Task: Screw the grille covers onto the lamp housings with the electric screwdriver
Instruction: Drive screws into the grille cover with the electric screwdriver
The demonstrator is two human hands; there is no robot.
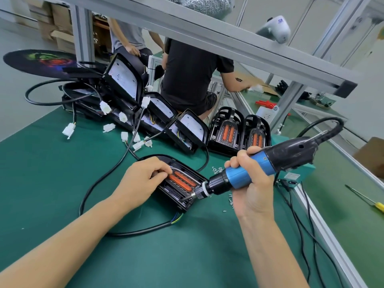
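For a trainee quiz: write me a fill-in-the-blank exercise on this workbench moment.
1. The electric screwdriver is gripped by the ____ hand.
2. The left hand presses on the lamp housing, whose lenses are ____ in colour.
3. The bench mat is ____.
4. Loose ____ lie beside the housing.

Missing words: right; orange; green; screws

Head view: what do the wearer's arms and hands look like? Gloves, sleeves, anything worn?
Both hands are bare: no gloves on the left hand or the right hand. Both forearms are bare too, with no sleeve as far as the frame's bottom edge. No watch, ring, band or wrist strap shows on either, and no markings. Fingernails are short and unpainted where visible.
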